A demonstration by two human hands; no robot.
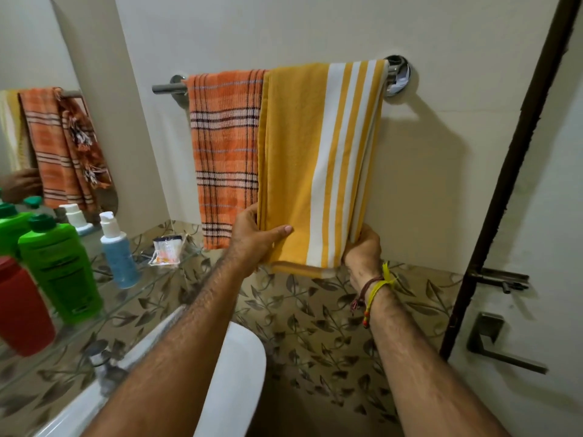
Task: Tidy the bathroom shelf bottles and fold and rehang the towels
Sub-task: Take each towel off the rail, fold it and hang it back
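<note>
Gripping lower corners of folded yellow striped towel [318, 165]: your left hand [255, 238] is pinching left edge, thumb on front; right hand [362, 247] is clutching right corner. Towel is hanging over towel rail [167, 88], just beside orange plaid towel [225, 152]. Risk, judged: uneven downward tugging is likely dragging towel off rail or skewing fold; sideways pull could be bunching neighbour.

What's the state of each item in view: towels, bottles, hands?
yellow striped towel: folded, hung on the bar, lower end held by both hands
orange plaid towel: folded, hanging on the bar, untouched
towel bar: wall-mounted, carrying both towels
left hand: grips the yellow towel's left edge
right hand: grips its right edge
green bottle: upright on the glass shelf, capped
blue pump bottle: upright
red bottle: upright
</note>
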